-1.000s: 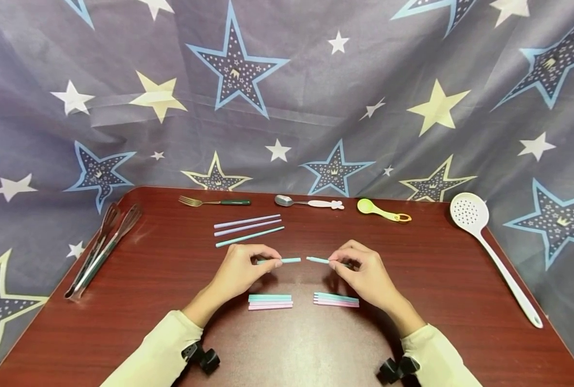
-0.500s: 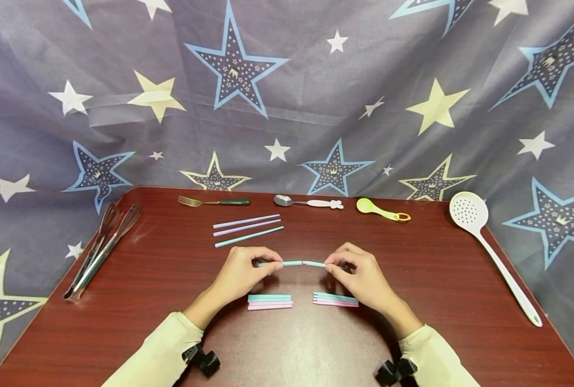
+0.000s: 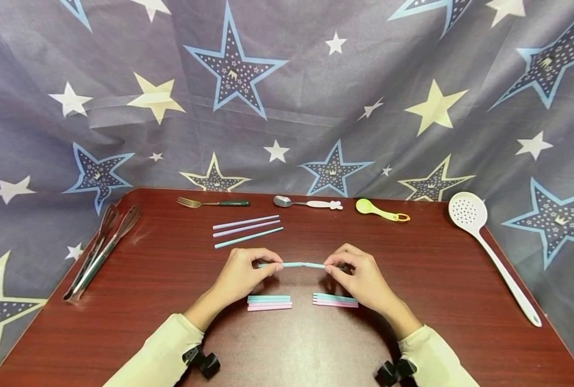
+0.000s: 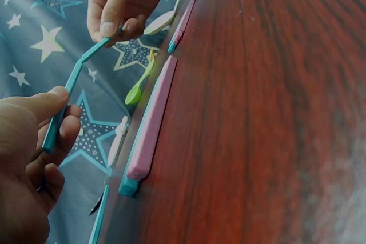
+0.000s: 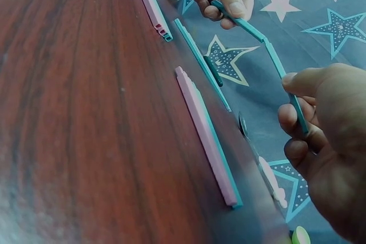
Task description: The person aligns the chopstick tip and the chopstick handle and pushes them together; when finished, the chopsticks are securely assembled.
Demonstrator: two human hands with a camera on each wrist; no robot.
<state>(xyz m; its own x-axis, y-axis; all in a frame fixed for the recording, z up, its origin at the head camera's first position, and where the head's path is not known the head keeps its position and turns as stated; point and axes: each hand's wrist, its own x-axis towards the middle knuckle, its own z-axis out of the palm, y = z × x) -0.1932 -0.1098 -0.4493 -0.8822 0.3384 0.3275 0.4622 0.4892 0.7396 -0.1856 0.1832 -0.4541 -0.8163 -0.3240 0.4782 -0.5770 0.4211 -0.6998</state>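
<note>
My left hand (image 3: 240,273) pinches a teal chopstick section (image 3: 292,264) between thumb and fingers, above the table. In my right hand (image 3: 362,274) is a second teal chopstick section (image 3: 314,265), pinched the same way. Their inner ends meet end to end, at a slight angle in both wrist views; how deeply they fit I cannot tell. Below the hands lie two small bundles of teal and pink sections, the left bundle (image 3: 269,303) and the right bundle (image 3: 335,300). Hollow square ends show on one bundle (image 5: 163,31) in the right wrist view.
Behind the left hand lie three long sticks, two purple (image 3: 246,228) and one teal (image 3: 249,237). Along the back edge are a fork (image 3: 214,202), a spoon (image 3: 308,203) and a green measuring spoon (image 3: 382,210). Tongs and a whisk (image 3: 104,252) lie left, a white skimmer (image 3: 495,258) right.
The two teal sections were apart a second ago. The right hand has moved slightly left and the sections' ends now meet. Bundles and utensils have stayed in place.
</note>
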